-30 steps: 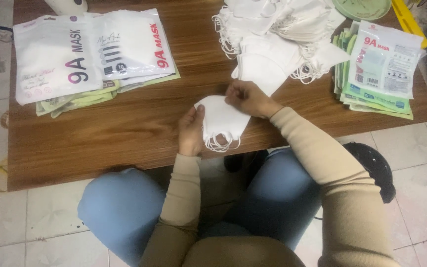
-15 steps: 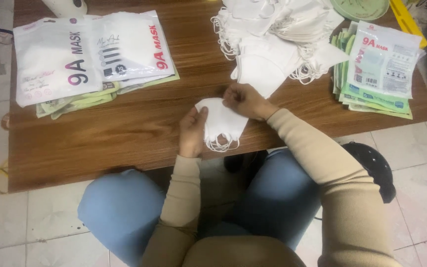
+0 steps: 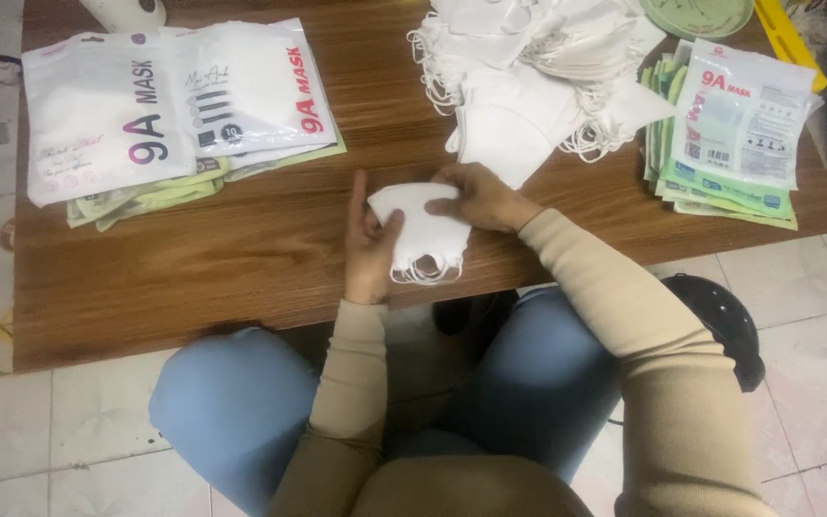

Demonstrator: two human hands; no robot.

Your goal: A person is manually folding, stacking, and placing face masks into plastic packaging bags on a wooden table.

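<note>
Left hand [image 3: 368, 251] & right hand [image 3: 476, 198] both grip a folded white mask [image 3: 420, 233] at the wooden surface's [image 3: 193, 278] near edge; loose mask pile [image 3: 528, 67] lies just beyond, w/ flat pouches [image 3: 734, 134] to the right.

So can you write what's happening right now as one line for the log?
left hand: holds white masks | right hand: on their top edge | table: mask pile, packets
</note>
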